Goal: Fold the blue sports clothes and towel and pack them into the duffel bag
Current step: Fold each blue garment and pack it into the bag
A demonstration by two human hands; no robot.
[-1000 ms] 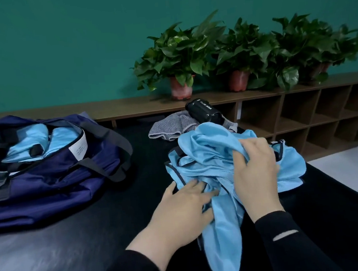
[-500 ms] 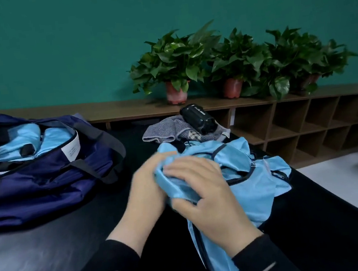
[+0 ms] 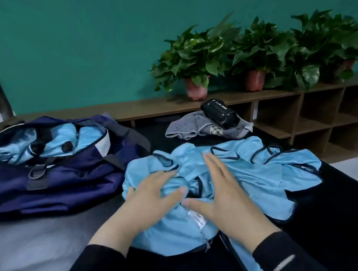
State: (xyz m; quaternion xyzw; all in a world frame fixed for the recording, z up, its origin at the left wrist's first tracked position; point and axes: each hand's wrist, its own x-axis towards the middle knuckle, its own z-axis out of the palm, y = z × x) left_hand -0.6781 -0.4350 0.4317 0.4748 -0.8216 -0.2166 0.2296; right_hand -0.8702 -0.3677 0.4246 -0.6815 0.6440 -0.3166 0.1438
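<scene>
Left hand [image 3: 151, 195]: flat, fingers spread, pressing the light blue garment [image 3: 256, 184].
Right hand [image 3: 226, 198]: flat on the same garment.
Garment: crumpled on the table [image 3: 348, 217], right of the duffel bag [image 3: 52, 181].
Towel [image 3: 186, 127]: far, beyond the garment.

The left hand [image 3: 151, 195] and right hand [image 3: 221, 192] lie flat on the blue shirt [image 3: 257, 177], covering its middle, and its lower end runs off the bottom edge of the frame. The white label [image 3: 199, 219] by the right thumb is too small to read. The duffel bag [image 3: 52, 175] is cut off at the left edge, and its rim hides most of the blue clothing [image 3: 72, 137] inside. The black bottle [image 3: 220, 113] covers part of the grey towel [image 3: 194, 126]; its lettering is blurred. The rightmost plant [image 3: 327, 40] hides its pot.
</scene>
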